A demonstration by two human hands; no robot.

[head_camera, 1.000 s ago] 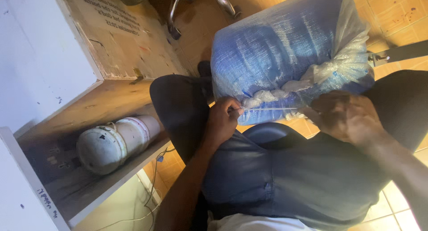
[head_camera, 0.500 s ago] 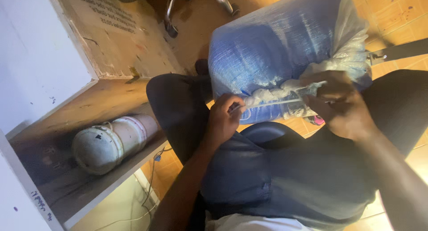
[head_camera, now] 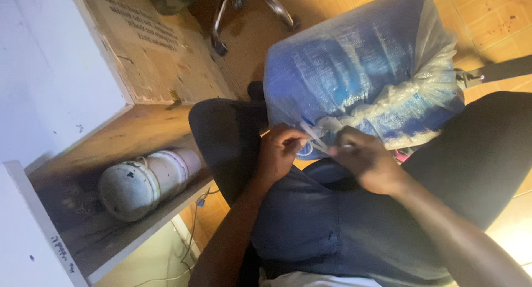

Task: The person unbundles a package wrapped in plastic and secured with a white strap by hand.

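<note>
Both grips narrow: L hand & R hand pinch white cord at blue sack mouth.

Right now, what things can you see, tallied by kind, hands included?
Hands: 2, left hand and right hand, both pinching the bag's tied end
Blue woven plastic bag: 1
White plastic jar lying on its side in the wooden shelf: 1
Wooden shelf: 1
Office chair base: 1
Total: 6
</note>
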